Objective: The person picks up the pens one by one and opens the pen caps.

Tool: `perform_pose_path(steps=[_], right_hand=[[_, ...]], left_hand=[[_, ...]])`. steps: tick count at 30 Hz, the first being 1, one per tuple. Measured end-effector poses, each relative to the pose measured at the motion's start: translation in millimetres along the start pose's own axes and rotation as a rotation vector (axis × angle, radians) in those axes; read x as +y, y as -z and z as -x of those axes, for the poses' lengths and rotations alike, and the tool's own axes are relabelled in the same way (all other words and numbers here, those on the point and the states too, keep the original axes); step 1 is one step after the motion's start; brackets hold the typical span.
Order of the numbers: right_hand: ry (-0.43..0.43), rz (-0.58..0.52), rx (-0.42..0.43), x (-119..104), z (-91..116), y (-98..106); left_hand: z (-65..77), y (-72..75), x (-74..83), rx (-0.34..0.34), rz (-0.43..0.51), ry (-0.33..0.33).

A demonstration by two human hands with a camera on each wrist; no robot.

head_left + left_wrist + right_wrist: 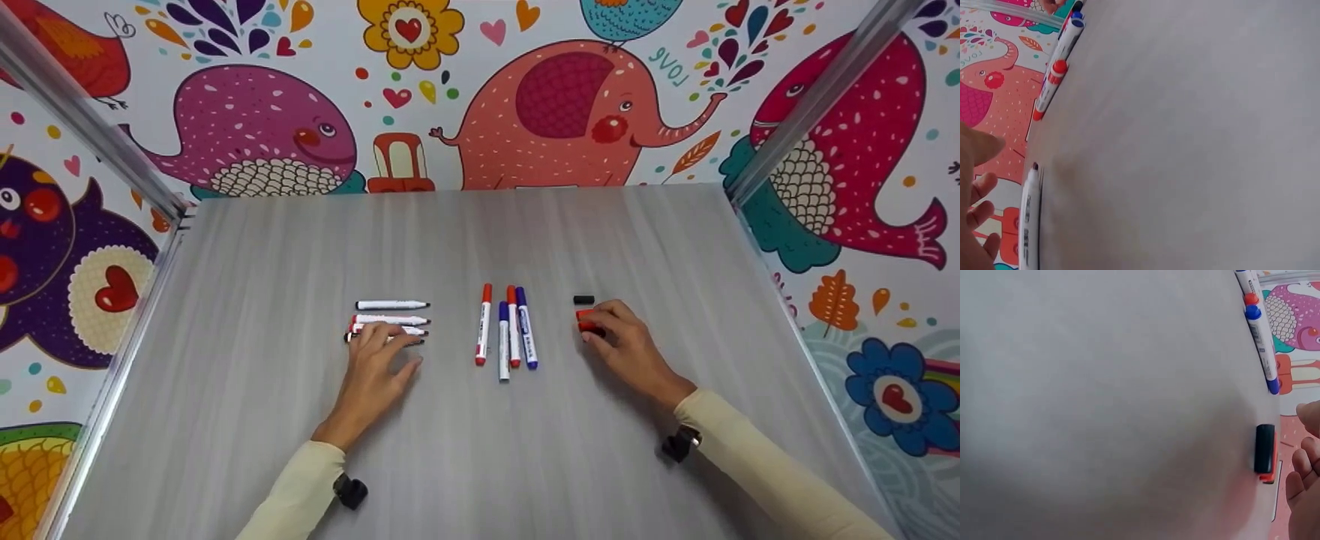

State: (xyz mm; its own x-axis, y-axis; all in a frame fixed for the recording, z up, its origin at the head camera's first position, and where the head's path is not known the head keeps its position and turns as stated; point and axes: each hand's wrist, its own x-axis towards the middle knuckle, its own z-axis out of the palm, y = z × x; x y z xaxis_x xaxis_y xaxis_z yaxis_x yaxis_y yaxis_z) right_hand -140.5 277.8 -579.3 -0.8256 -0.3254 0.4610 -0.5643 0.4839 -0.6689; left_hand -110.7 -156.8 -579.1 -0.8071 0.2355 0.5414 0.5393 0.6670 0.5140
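Several uncapped whiteboard markers lie side by side at the left, tips pointing right; the farthest is a white-bodied marker (391, 305). Over the nearer ones is my left hand (375, 367), fingers loosely bent and thumb held apart. In the left wrist view its fingers hover beside an uncapped marker (1029, 219), with nothing pinched. My right hand (630, 352) is at a row of loose marker caps, its fingertips partly covering a red cap (584, 316). A black cap (583, 300) lies beyond it. The right wrist view shows the thumb and fingers apart from a nearer black cap (1264, 449).
Between the hands lie capped markers: a red-capped marker (484, 324) at left, then a blue-capped marker (504, 341), another red-capped one (514, 326) and another blue-capped one (527, 328). Walls printed with cartoon animals border the grey table (465, 465).
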Motion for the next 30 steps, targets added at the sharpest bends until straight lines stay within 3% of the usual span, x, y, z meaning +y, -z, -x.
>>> perform_pose_path(steps=[8,14,30], right_hand=[[0.010,0.031,-0.033,-11.4,-8.2,-8.4],[0.001,0.044,-0.076,-19.8,-16.4,-17.5],[-0.108,0.037,-0.211,-30.1,-36.2,-45.5]], left_hand=[[1.1,-17.7,16.5,-0.018,0.081,-0.008],[2.5,-27.5,28.6,-0.076,0.111,0.018],[1.2,-47.0,43.3,-0.123,0.149,0.055]])
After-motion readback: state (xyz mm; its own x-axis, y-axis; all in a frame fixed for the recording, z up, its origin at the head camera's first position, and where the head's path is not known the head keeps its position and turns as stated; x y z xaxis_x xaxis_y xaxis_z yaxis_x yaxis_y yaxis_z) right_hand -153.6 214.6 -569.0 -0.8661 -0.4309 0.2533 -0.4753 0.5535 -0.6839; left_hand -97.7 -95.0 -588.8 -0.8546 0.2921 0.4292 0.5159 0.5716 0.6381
